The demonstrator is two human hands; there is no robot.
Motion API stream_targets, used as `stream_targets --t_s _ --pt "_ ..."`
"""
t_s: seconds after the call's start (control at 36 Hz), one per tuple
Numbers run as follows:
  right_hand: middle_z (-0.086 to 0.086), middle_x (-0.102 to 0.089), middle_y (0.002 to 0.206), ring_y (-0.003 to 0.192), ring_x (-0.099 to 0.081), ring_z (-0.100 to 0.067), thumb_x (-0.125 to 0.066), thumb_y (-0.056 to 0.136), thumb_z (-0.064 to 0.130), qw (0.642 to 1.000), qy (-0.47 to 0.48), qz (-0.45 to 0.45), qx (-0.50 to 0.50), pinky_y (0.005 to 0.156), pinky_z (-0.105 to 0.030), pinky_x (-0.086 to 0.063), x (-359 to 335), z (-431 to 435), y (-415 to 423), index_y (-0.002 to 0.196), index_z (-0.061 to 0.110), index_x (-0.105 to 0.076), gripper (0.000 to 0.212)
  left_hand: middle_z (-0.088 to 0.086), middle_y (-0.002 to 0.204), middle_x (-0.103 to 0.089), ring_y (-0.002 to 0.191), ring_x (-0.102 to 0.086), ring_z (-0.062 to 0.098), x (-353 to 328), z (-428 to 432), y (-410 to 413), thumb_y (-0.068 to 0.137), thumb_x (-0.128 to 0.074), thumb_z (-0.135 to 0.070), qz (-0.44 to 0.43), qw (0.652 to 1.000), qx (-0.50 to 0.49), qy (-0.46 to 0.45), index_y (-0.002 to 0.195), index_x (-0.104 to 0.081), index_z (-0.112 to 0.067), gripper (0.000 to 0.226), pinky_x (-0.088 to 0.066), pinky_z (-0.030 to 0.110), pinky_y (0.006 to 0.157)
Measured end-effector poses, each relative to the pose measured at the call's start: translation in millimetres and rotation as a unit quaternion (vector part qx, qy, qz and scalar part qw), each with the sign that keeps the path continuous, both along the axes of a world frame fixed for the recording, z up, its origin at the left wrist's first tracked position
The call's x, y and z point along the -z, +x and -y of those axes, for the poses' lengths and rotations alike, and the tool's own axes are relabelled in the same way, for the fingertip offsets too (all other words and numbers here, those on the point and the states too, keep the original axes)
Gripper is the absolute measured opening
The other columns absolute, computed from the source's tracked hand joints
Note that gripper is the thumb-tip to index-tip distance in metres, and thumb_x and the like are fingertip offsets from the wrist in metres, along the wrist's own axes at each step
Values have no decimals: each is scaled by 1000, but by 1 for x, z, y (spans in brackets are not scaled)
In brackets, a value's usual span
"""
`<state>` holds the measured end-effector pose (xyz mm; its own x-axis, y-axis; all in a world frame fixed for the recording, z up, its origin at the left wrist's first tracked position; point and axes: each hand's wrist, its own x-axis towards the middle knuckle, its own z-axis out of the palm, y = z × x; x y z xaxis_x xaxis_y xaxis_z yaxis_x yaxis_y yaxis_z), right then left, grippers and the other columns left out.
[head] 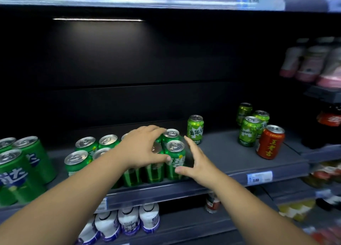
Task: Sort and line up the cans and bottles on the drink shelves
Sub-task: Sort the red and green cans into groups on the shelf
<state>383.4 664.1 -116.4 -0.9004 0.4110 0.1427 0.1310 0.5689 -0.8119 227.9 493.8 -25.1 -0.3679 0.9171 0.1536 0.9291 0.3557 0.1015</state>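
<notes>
Several dark green soda cans [86, 145] stand in a tight block on the grey shelf [230, 152]. My left hand [144, 147] arches over the block's right end, with fingertips on the rear can [170, 134] and the thumb on the front can [175, 152]. My right hand [197, 160] lies against that front can's right side, fingers straight and thumb touching its lower front. One lime-green can [195, 129] stands alone just right of the block. Farther right stand three lime-green cans [249, 131] and a red can [270, 142].
Bigger green cans [24, 163] stand at the shelf's left end. A price tag [259, 177] hangs on the front rail. White bottles [129, 220] fill the shelf below. At the right are pink bottles [310, 64] and a dark cola bottle [328, 123].
</notes>
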Motion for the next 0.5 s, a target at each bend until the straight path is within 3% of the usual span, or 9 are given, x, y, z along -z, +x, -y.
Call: stream_targets --t_s 0.14,0.28,0.42,0.5 --pt "21 -35 152 140 -35 -2 -70 65 73 997 51 -38 48 114 -39 -39 -7 -24 34 147 47 -33 94 -10 140 -50 125 -51 16 -6 -31 35 75 -50 -68 -7 996 40 74 141 -46 -32 75 -46 40 101" --pt "28 -44 136 131 -43 1 -69 71 64 989 59 -73 115 107 -38 -45 -14 -66 80 133 56 -40 69 -11 134 -55 120 -55 14 9 -83 78 77 -50 -64 34 991 81 100 135 -52 -32 67 -47 38 101" --pt "28 -44 130 121 -46 5 -78 84 40 980 50 -80 177 98 -23 -44 -12 -125 130 131 47 -46 58 -13 137 -52 125 -50 10 39 -155 115 81 -60 -59 100 987 92 89 137 -50 -35 61 -44 34 104" --pt "18 -50 129 116 -51 2 -80 85 29 973 38 -88 209 92 -16 -44 -7 -164 156 129 40 -52 53 -14 130 -54 119 -52 7 56 -199 136 84 -71 -49 174 977 78 97 134 -50 -37 56 -45 32 101"
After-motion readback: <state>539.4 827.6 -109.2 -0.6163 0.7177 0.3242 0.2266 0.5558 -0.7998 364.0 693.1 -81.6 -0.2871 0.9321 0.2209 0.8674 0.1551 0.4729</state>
